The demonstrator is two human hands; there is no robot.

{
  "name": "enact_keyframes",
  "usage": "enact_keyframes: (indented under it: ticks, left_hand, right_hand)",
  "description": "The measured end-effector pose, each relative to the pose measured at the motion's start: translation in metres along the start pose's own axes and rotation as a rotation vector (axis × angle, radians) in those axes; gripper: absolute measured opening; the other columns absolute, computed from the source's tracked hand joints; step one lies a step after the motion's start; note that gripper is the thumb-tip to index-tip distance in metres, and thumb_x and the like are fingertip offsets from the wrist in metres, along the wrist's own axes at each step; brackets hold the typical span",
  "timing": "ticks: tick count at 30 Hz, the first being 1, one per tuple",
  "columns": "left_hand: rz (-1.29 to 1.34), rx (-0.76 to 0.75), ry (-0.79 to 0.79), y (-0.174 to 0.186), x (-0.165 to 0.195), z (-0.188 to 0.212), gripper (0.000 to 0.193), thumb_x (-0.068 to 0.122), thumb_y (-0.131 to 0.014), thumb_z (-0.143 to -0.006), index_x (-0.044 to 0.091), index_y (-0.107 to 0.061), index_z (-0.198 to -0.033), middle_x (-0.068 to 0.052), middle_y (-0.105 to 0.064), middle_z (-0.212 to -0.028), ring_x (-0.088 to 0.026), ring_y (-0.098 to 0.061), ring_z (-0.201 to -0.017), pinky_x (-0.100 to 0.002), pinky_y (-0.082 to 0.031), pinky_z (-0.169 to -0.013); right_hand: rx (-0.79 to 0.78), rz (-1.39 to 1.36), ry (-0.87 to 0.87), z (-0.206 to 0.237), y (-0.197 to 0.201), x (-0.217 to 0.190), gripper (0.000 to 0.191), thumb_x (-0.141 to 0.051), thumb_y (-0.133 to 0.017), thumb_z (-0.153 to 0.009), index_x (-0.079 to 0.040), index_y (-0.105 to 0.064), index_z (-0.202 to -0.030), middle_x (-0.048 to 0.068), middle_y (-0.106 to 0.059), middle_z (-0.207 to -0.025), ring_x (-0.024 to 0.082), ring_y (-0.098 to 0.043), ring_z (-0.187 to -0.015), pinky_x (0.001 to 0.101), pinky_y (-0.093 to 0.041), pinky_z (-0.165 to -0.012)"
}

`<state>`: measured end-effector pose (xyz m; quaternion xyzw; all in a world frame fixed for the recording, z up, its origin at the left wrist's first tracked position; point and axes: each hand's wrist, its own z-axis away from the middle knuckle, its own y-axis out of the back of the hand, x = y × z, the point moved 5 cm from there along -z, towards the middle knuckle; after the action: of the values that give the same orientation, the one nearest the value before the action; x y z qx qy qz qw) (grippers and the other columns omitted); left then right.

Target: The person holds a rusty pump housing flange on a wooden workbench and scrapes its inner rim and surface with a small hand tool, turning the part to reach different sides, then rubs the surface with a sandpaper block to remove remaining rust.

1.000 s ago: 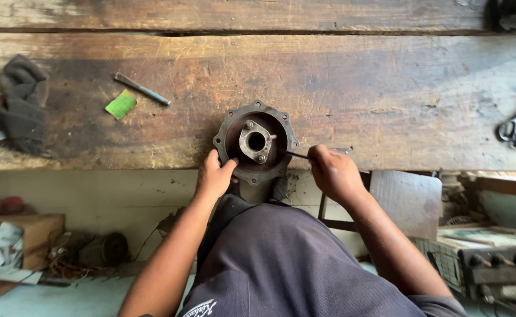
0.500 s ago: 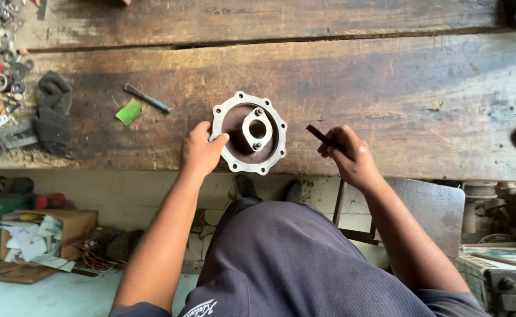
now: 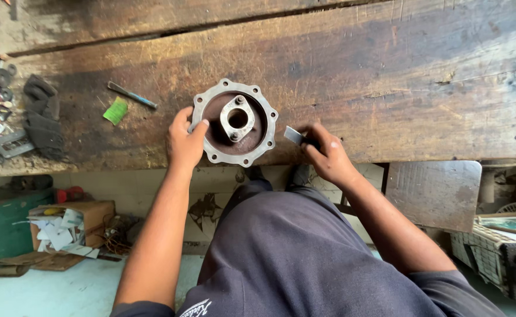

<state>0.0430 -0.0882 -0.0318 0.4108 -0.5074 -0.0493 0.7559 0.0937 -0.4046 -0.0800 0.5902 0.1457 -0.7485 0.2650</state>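
- Two bare hands worked at the near edge of a worn wooden workbench, and a round metal flange housing lay flat between them, its open face up.
- On the housing's left rim rested the left hand, thumb hooked over the edge and fingers spread along the outside, steadying rather than gripping it.
- Just right of the housing, the right hand had its fingers closed around a short flat-bladed scraper.
- The blade's long axis pointed left toward the housing's rim, close but not touching; the right hand was the one set to work it.
- Left of the housing lay a green scrap and a slim dark rod; farther left, a dark glove.
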Motion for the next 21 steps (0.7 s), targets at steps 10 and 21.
enact_keyframes:
  ticks: [10,21]
  left_hand:
    - [0.083,0.019,-0.115,-0.003,0.009,-0.009,0.045,0.016,-0.074,-0.090,0.000,-0.064,-0.131,-0.016,-0.075,-0.120,-0.026,-0.073,-0.114,-0.036,-0.056,-0.093]
    - [0.089,0.026,-0.169,-0.002,0.013,-0.002,0.044,0.016,-0.073,-0.092,-0.002,-0.063,-0.131,-0.019,-0.075,-0.118,-0.028,-0.074,-0.112,-0.038,-0.056,-0.094]
  right_hand:
    - [-0.010,0.119,0.154,-0.008,-0.016,-0.017,0.023,-0.010,-0.064,-0.098,-0.002,-0.063,-0.120,0.012,-0.072,-0.096,0.020,-0.070,-0.088,0.0332,-0.056,-0.077]
    - [0.175,0.278,0.283,-0.038,-0.046,-0.035,0.021,-0.018,-0.068,-0.102,0.000,-0.061,-0.111,0.021,-0.070,-0.089,0.037,-0.069,-0.079,0.0420,-0.053,-0.069]
